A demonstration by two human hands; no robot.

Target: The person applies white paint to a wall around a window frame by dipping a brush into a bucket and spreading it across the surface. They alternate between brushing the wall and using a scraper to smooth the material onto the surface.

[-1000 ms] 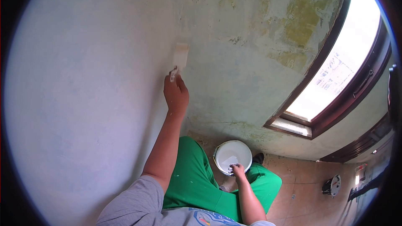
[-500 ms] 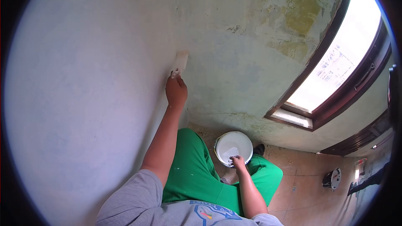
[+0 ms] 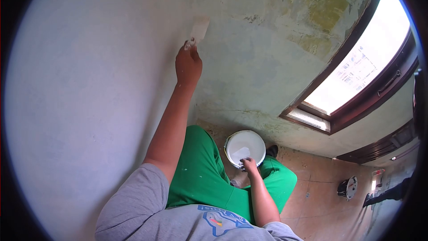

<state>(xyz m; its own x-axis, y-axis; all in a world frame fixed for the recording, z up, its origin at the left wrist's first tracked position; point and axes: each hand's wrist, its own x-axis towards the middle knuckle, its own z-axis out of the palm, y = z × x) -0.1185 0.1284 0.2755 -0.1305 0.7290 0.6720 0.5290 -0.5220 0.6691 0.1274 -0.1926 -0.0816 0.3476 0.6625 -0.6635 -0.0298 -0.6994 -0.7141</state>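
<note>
My left hand (image 3: 189, 64) is raised to the wall corner, its fingers closed around the handle of a putty knife (image 3: 199, 27). The wide pale blade lies against the wall, pointing up and slightly right. White smears mark the fingertips. Low between my legs stands a white bucket (image 3: 254, 142), with whitish material inside. At its near rim my right hand (image 3: 249, 165) is closed on what looks like a second putty knife (image 3: 242, 153), its pale flat blade inside the bucket. The handle there is mostly hidden by the fingers.
The left wall (image 3: 80, 85) is smooth and whitish; the facing wall (image 3: 249, 67) has patchy, yellowish stains. A dark-framed window (image 3: 307, 120) is at right. On the tiled floor (image 3: 312, 201) stands a smaller dark bucket (image 3: 347, 187), near another person's leg (image 3: 390, 193).
My left hand has moved the putty knife upward along the wall corner. My right hand stays at the bucket. The whole view has shifted slightly.
</note>
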